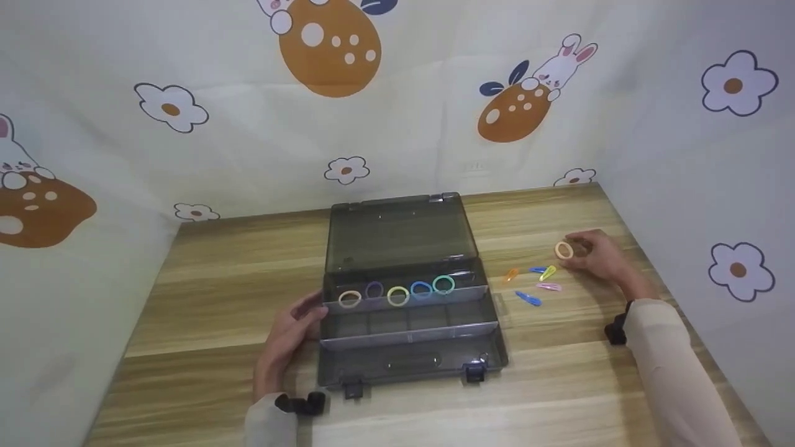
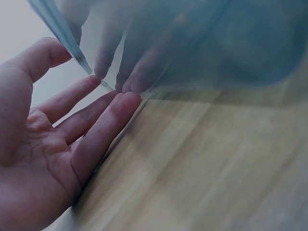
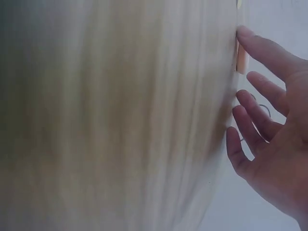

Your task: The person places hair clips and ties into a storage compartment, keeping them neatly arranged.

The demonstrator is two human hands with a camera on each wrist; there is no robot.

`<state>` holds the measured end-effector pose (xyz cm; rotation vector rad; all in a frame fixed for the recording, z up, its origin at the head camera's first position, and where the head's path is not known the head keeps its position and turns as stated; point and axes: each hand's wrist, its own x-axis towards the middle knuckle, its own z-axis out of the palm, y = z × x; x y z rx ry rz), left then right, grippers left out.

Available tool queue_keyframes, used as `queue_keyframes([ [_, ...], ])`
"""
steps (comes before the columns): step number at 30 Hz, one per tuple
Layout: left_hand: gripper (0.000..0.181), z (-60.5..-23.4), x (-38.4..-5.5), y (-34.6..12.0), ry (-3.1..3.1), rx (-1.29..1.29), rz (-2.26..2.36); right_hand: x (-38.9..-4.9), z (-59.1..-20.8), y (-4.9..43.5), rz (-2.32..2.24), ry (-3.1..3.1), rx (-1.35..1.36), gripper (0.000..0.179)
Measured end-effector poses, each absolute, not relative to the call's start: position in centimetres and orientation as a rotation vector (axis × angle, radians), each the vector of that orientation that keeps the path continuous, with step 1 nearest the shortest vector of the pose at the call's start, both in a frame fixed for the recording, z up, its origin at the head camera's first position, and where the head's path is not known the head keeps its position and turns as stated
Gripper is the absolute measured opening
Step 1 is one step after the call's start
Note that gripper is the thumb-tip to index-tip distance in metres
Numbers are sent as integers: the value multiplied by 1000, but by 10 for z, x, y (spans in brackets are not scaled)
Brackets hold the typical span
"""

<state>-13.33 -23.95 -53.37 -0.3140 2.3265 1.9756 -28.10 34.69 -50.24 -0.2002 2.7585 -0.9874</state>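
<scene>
A smoky clear plastic organizer box [image 1: 410, 335] lies with its lid [image 1: 400, 233] folded back. Five hair ties, among them a green one [image 1: 443, 285] and a peach one [image 1: 349, 299], sit in a line along its rear row. My left hand [image 1: 292, 329] rests at the box's left side, fingertips against the clear wall [image 2: 192, 43] in the left wrist view. Over on the right, my right hand [image 1: 596, 254] pinches a light orange hair tie [image 1: 564, 250] between thumb and index finger. In the right wrist view only a sliver of that tie [image 3: 242, 60] shows.
Several snap hair clips lie between box and right hand: orange [image 1: 510, 275], blue [image 1: 528, 298], pink [image 1: 549, 287] and yellow [image 1: 548, 272]. Two latches, one of them a dark latch [image 1: 474, 372], stick out at the box's front. A patterned curtain [image 1: 410, 124] borders the wooden table [image 1: 223, 279].
</scene>
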Motion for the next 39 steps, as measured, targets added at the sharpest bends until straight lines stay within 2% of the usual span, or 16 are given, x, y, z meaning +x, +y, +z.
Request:
queue_keyframes([
  [6,49,-533,-133,-239,2333,-324,1978,-281,-504,347,-989,2794,-204,51],
  [11,49,-533,-132,-239,2349,-312,1960,-282,-504,346,-978,2815,-194,44],
  [17,51,-533,-133,-239,2339,-305,1964,-283,-504,344,-947,2855,-233,42],
  [25,52,-532,-134,-238,2338,-309,1960,-282,-499,337,-1002,2772,-141,51],
  [33,51,-532,-133,-238,2345,-297,1964,-279,-484,322,-1085,2779,-208,37],
  [39,51,-531,-133,-238,2325,-302,1975,-277,-474,307,-1116,2816,-305,37],
])
